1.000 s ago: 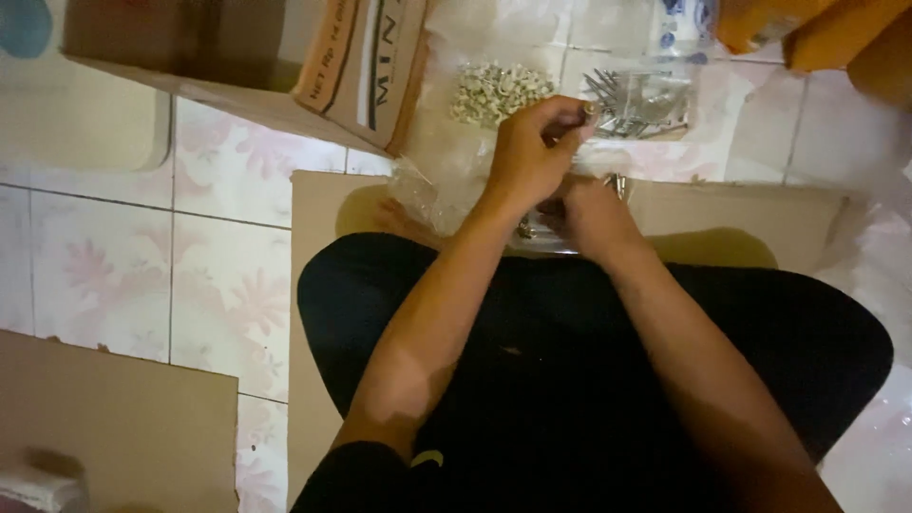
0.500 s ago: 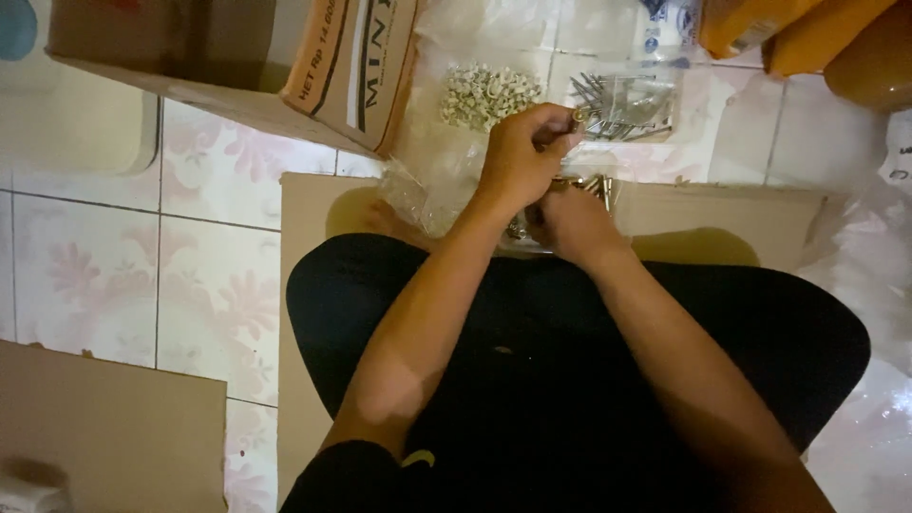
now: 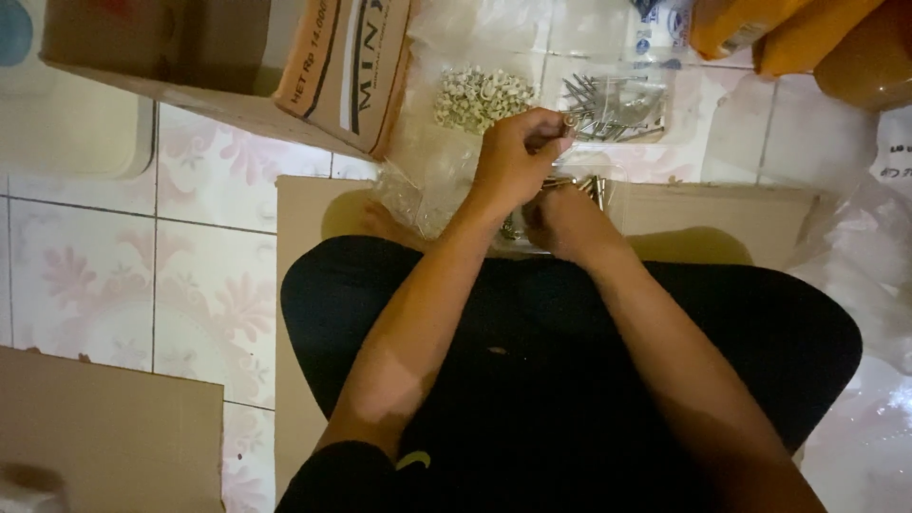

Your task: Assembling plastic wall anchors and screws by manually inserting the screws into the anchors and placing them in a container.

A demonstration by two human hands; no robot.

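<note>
The left hand (image 3: 518, 157) is raised, its fingers pinched shut on a small metal piece (image 3: 567, 122); the right hand (image 3: 562, 220) rests low over the loose screws (image 3: 591, 186), grip hidden; a slip could drop it among the white plugs (image 3: 480, 95) on the tiled floor (image 3: 95, 275).

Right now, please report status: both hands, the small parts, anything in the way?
Left hand raised, fingers pinching a small metal piece. Right hand low over loose metal screws. Pile of white plugs and bag of nails beyond; nothing blocking.

Cardboard box (image 3: 228, 66) crowding left hand (image 3: 518, 157)
</note>
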